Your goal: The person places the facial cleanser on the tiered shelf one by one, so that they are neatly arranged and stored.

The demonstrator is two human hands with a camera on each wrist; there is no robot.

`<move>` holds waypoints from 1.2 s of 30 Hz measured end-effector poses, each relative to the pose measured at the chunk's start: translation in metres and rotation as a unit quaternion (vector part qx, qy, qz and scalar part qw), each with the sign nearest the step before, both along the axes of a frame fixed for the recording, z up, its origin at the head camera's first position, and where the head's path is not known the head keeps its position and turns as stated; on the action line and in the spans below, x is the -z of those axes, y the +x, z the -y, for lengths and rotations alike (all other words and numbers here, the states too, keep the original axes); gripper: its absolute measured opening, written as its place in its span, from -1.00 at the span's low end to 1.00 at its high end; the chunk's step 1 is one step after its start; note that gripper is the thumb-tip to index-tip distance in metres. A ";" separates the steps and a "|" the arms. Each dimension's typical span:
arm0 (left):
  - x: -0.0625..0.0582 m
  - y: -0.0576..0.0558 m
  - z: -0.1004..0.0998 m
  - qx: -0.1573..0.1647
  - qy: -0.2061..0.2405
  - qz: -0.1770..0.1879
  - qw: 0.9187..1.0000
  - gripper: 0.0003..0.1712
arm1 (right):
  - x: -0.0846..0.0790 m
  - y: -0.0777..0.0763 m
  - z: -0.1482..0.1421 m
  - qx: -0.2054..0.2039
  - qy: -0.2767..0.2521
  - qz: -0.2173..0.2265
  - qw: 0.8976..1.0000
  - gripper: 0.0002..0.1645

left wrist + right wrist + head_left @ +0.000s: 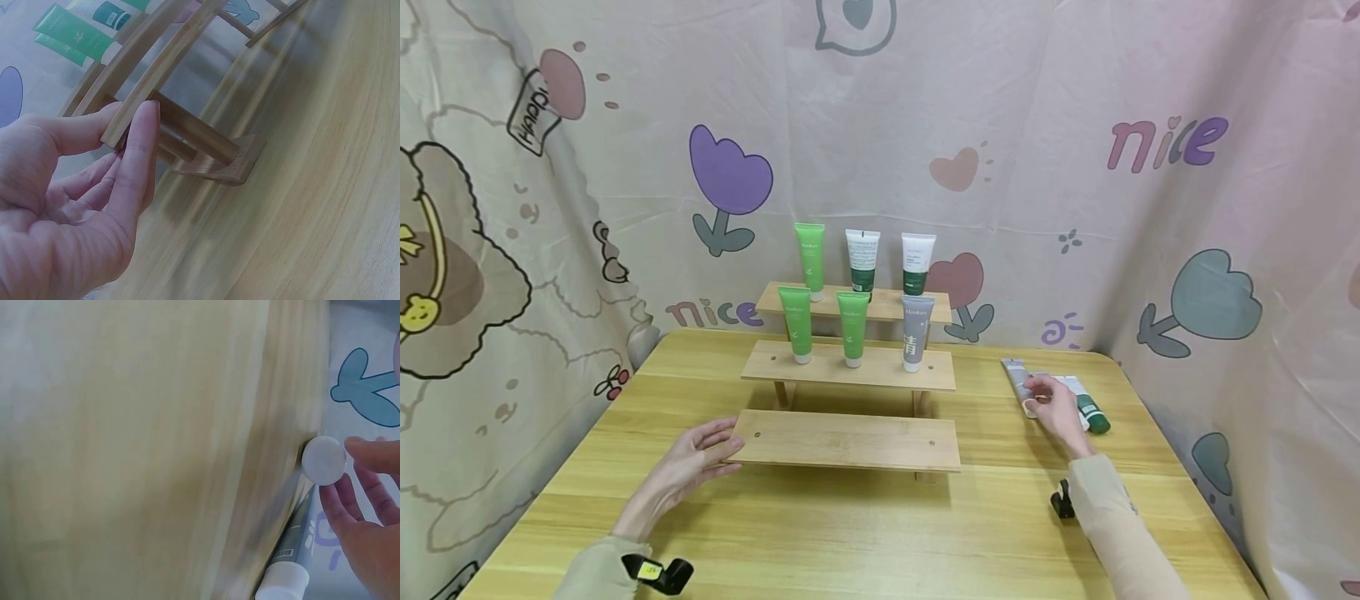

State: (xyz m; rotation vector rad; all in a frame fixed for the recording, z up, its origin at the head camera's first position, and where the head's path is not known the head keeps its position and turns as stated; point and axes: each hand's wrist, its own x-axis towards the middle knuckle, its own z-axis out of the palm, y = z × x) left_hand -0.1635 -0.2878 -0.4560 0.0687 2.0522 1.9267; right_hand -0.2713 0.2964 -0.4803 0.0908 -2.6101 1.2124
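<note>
Thumb and fingers (140, 137) of the left grip (691, 458) pinch the left end of the lowest shelf (850, 439) on a three-tier bamboo display stand, which sits on the wood-grain table (820, 533). Over at the right, the right grip (1058, 408) is lowered among squeeze tubes lying on the table, its thumb and fingers beside a round white cap (324, 460); whether they grasp it or only touch it, I cannot tell. A grey tube (1017, 385) lies to the left of that hand, and a white tube with a dark green cap end (1086, 404) lies to its right.

Six more tubes stand upright on their caps. Along the top shelf (886, 307), from left to right, are a green tube (809, 258) and two white-and-green tubes (917, 260). The middle shelf (880, 367) bears two green tubes (796, 323) and, at the right, a grey tube with a large white character (916, 329). Behind hangs a pale curtain (880, 150) printed with flowers and hearts.
</note>
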 end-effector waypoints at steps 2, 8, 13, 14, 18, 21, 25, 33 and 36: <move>0.000 0.000 0.000 0.000 0.000 -0.001 1.000 -0.10 | 0.000 -0.001 0.000 0.001 0.003 0.002 1.000 -0.67; 0.001 -0.001 0.001 0.002 0.000 -0.003 1.000 -0.10 | 0.000 -0.002 0.000 0.005 0.014 0.006 1.000 -0.65; 0.000 -0.001 0.000 0.003 0.000 -0.002 1.000 -0.10 | 0.001 -0.002 -0.001 0.000 0.014 0.007 1.000 -0.62; 0.000 -0.001 0.000 0.003 0.001 -0.002 1.000 -0.09 | 0.001 -0.002 -0.002 -0.002 0.011 0.010 1.000 -0.60; 0.000 -0.001 0.000 0.002 0.002 -0.001 1.000 -0.10 | 0.000 -0.001 -0.003 -0.013 0.004 0.021 1.000 -0.53; 0.001 -0.001 0.000 0.003 0.000 -0.002 1.000 -0.10 | -0.001 0.001 -0.003 -0.018 0.006 0.026 0.999 -0.48; 0.002 0.000 0.000 0.007 -0.001 -0.003 1.000 -0.11 | -0.001 0.001 -0.002 -0.019 0.027 0.030 0.999 -0.47; 0.003 -0.001 0.000 0.007 -0.002 -0.004 1.000 -0.12 | 0.000 0.001 -0.001 -0.028 0.036 0.044 0.998 -0.52; 0.004 -0.001 0.001 0.010 0.000 -0.007 1.000 -0.09 | 0.000 0.000 -0.001 -0.024 0.038 0.053 0.998 -0.51</move>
